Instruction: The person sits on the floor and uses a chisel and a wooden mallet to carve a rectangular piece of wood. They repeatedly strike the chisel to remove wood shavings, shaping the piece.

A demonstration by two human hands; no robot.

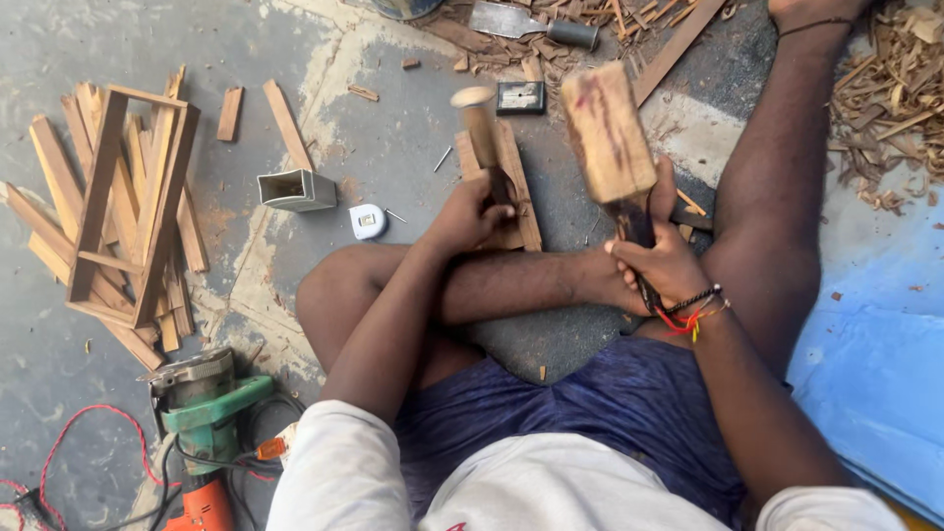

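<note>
The left hand [472,214] gripped a chisel [482,128] upright on a wood strip [521,187]; the right hand [661,265] held a wooden mallet [608,133] raised beside it.

Bare grey concrete floor [118,49], stained and patched pale in places, lit evenly by daylight. Well left of the fingers, a pile of wooden slats [118,206] with a slat frame on top; nearer, a small metal box [295,189] and a white tape measure [367,221]. Below left lie a green power saw [202,398] and red cable [69,433]; right, wood shavings [890,108] and a blue sheet [875,374].
</note>
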